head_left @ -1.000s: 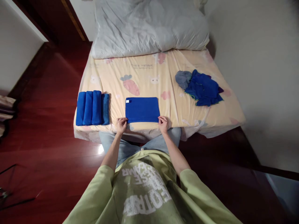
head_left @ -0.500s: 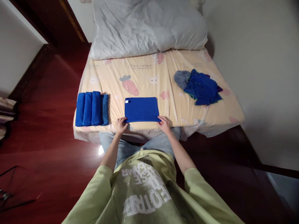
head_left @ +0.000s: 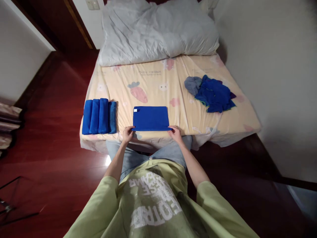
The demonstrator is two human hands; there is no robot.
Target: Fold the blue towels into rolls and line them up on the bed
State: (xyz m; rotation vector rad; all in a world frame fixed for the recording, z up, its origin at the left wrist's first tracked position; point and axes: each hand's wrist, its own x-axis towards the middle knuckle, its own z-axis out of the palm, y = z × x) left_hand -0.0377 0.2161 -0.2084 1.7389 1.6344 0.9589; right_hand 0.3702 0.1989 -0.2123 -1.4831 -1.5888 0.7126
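Observation:
A blue towel point(head_left: 150, 117) lies flat as a rectangle near the front edge of the bed, with a small white tag at its far left corner. My left hand point(head_left: 128, 134) pinches its near left corner. At the near right corner, my right hand point(head_left: 175, 133) has its fingers closed on the cloth. Between both hands the towel's near edge is turned over in a narrow strip. Several rolled or folded blue towels point(head_left: 95, 116) sit side by side to the left of my left hand.
A loose heap of blue cloths point(head_left: 215, 94) with a grey cloth point(head_left: 192, 85) lies to the right. The bed's patterned sheet point(head_left: 156, 96) is pale yellow. A bulky grey-white quilt point(head_left: 158, 31) covers the far end. Part of a black stand point(head_left: 8, 208) is on the floor at left.
The near edge of the towel has been turned up into a narrow fold, both hands still gripping its corners. The camera view has shifted slightly.

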